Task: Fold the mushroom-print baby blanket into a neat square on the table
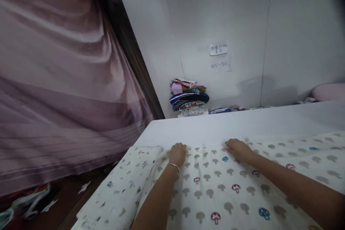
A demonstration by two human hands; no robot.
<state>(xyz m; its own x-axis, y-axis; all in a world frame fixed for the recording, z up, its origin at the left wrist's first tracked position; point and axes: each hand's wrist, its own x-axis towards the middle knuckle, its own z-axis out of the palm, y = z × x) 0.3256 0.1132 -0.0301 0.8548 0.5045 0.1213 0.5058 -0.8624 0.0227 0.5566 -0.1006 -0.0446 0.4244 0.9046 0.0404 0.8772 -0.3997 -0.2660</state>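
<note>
White cloth printed with grey, red, blue and green mushrooms (207, 187) lies spread over a white table. At its far edge, my left hand (178, 153), with a bracelet on the wrist, has its fingers bent and closed on the fabric. Farther right along the same edge, my right hand (239, 149) pinches the cloth with the fingertips pointing left. Shallow creases run through the cloth between the two hands. Beside my left forearm lies a folded white cloth with small scattered prints (121, 187), partly next to the mushroom cloth's edge.
The white tabletop (194, 129) shows beyond the cloth. Behind it, a stack of folded textiles (188, 97) stands against the wall, below paper labels (219, 49). A pink curtain (59, 79) hangs at the left. Loose items (24, 205) lie low at the left.
</note>
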